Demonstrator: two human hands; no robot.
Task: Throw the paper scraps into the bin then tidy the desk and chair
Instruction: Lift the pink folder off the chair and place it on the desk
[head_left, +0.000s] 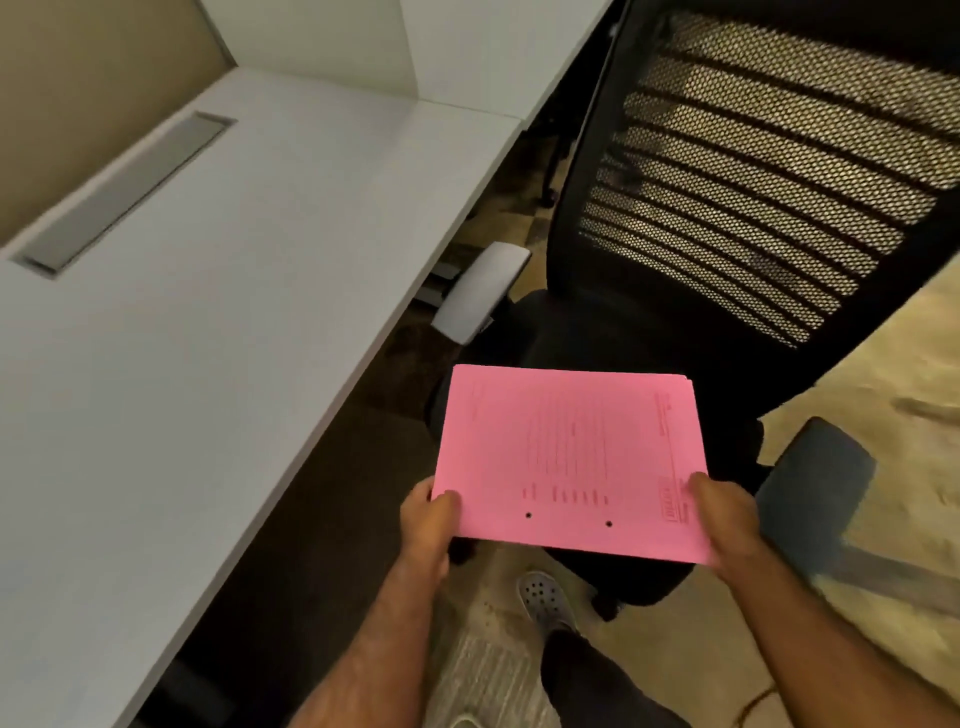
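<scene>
left hand (428, 519) + right hand (724, 514): gripping pink folder (569, 457) near corners | above chair (727, 208)

Matt pink paper folder (566, 457), smooth white laminate desk (208, 322), black mesh chair (753, 182) back w/ plastic frame.

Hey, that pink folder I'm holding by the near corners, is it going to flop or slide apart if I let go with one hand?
The pink folder probably sags little: held by the left hand and right hand at its near corners only, it stays flat. It looks thin and likely light. Layered edges at its far right corner suggest loose sheets that might slip out if tilted.
</scene>
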